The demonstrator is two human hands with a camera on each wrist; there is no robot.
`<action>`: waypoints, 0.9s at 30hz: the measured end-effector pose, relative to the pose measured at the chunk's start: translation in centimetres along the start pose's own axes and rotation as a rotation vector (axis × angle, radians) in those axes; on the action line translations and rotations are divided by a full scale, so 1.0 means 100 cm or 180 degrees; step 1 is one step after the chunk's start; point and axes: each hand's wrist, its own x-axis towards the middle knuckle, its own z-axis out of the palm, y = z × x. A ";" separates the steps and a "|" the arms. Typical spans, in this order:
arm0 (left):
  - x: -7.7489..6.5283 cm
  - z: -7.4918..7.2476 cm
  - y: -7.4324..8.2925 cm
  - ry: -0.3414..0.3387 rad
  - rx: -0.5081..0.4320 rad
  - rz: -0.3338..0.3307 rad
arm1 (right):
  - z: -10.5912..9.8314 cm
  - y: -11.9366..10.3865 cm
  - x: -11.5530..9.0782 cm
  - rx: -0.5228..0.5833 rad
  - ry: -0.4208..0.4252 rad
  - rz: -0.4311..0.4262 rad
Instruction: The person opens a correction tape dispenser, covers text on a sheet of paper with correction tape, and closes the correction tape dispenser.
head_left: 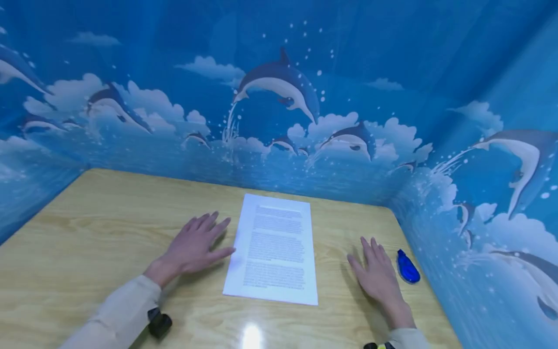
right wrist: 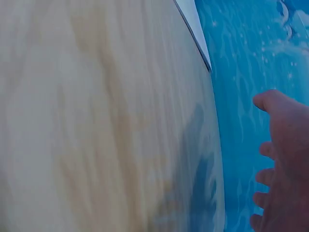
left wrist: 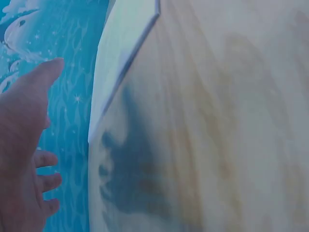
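Observation:
A stack of white paper printed with several blocks of text lies on the wooden table, a little right of centre in the head view. Just left of it is my left hand, fingers spread and straight, the thumb tip at the sheet's left edge. My right hand hovers over the table to the right of the paper, its fingers extended and holding nothing. Close beyond its outer side lies a small blue translucent teardrop-shaped object, like a correction tape. Both wrist views show the hands above their shadows.
The light wooden table ends at a blue curtain printed with dolphins and clouds, which stands along the back and both sides. Dark devices are strapped at the wrists. A bright light reflection shows near the front edge.

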 end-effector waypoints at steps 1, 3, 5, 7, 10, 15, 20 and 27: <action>0.002 0.000 0.002 -0.0004 -0.0006 0.0030 | -0.002 0.004 0.000 0.0016 0.0007 0.0020; 0.007 0.000 0.006 -0.0023 0.0002 0.0089 | -0.006 0.012 0.000 0.0043 0.0027 0.0066; 0.012 0.001 0.010 -0.0062 -0.0009 0.0154 | -0.011 0.020 0.000 0.0059 0.0049 0.0113; 0.016 0.002 0.015 -0.0128 -0.0041 0.0223 | -0.015 0.028 -0.001 0.0090 0.0054 0.0168; 0.022 0.005 0.022 -0.0245 -0.0060 0.0339 | -0.020 0.038 0.000 0.0107 0.0016 0.0230; 0.030 0.004 0.033 -0.0311 -0.0108 0.0621 | -0.024 0.053 0.003 0.0113 -0.0011 0.0287; 0.040 0.006 0.042 -0.0456 -0.0181 0.0720 | -0.026 0.071 0.006 0.0136 0.0013 0.0379; 0.051 0.016 0.057 -0.0681 -0.0204 0.0786 | -0.025 0.089 0.001 0.0340 0.0067 0.0604</action>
